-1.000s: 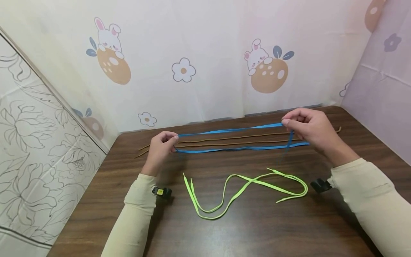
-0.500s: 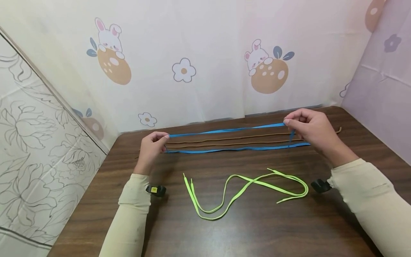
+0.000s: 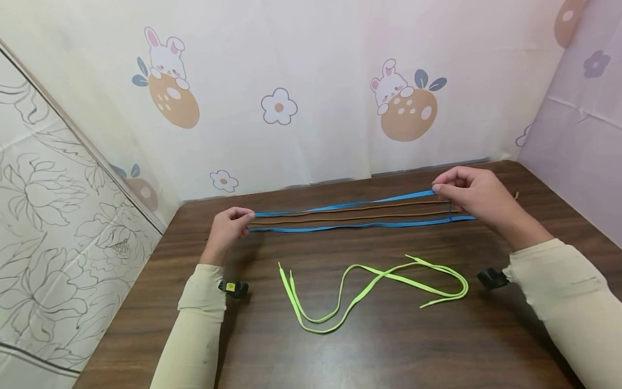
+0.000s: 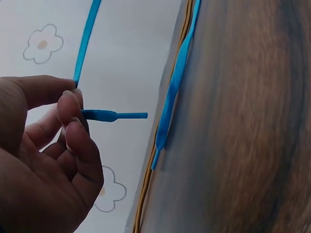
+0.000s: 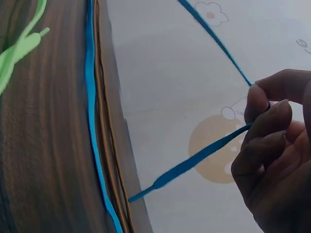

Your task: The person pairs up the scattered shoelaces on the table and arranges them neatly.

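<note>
A flat blue shoelace (image 3: 335, 207) stretches between both hands above the far part of the table. My left hand (image 3: 227, 227) pinches it near one end; in the left wrist view its short tipped end (image 4: 99, 115) pokes out past the fingers. Near the other end my right hand (image 3: 473, 192) pinches it between thumb and forefinger, and a longer tail (image 5: 189, 164) hangs below the fingers. A second blue shoelace (image 3: 330, 227) lies straight on the table, nearer than two brown laces (image 3: 359, 217) that run side by side, partly overlapped by the held lace.
Two neon yellow-green shoelaces (image 3: 359, 294) lie in loose curves on the near middle of the wooden table (image 3: 369, 356). A patterned cloth backdrop (image 3: 325, 135) stands along the table's far edge, with another panel at the left.
My left hand has moved left and slightly down toward the table, drawing the blue shoelace out. My right hand has shifted slightly right and lower, and the held lace hangs closer over the brown laces.
</note>
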The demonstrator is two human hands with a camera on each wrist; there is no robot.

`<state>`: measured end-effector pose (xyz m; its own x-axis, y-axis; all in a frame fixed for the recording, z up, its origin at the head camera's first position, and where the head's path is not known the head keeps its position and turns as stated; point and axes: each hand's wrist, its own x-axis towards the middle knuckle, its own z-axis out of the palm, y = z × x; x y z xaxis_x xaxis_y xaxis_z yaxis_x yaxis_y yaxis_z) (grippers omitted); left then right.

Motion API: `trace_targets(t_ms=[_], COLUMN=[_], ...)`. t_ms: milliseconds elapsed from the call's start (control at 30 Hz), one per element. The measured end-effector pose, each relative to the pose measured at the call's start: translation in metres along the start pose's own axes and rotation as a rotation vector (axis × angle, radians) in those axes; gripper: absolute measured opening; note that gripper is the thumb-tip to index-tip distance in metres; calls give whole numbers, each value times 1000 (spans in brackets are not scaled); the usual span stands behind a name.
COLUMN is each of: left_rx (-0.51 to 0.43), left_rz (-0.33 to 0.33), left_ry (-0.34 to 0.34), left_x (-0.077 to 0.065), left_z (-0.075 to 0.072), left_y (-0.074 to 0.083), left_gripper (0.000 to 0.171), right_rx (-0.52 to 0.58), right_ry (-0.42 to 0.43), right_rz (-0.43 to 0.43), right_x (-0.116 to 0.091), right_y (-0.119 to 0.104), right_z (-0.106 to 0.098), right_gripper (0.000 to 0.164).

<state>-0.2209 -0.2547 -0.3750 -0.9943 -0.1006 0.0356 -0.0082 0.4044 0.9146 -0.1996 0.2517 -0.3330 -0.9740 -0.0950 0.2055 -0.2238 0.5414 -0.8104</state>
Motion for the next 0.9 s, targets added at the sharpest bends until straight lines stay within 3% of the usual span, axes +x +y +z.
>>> trace_targets(t_ms=[400,900], left_rx=[115,116], left_rz=[-78,-112], left_ry=[-31,-55], left_x=[3,6], left_z=[-4,-1], left_y=[-9,-24], left_gripper=[29,21], right_rx=[-229,-381], right_ry=[-54,-132], right_rz=[71,135], right_x=[4,9], right_y=[13,30], right_z=[-6,-24], right_gripper=[36,36])
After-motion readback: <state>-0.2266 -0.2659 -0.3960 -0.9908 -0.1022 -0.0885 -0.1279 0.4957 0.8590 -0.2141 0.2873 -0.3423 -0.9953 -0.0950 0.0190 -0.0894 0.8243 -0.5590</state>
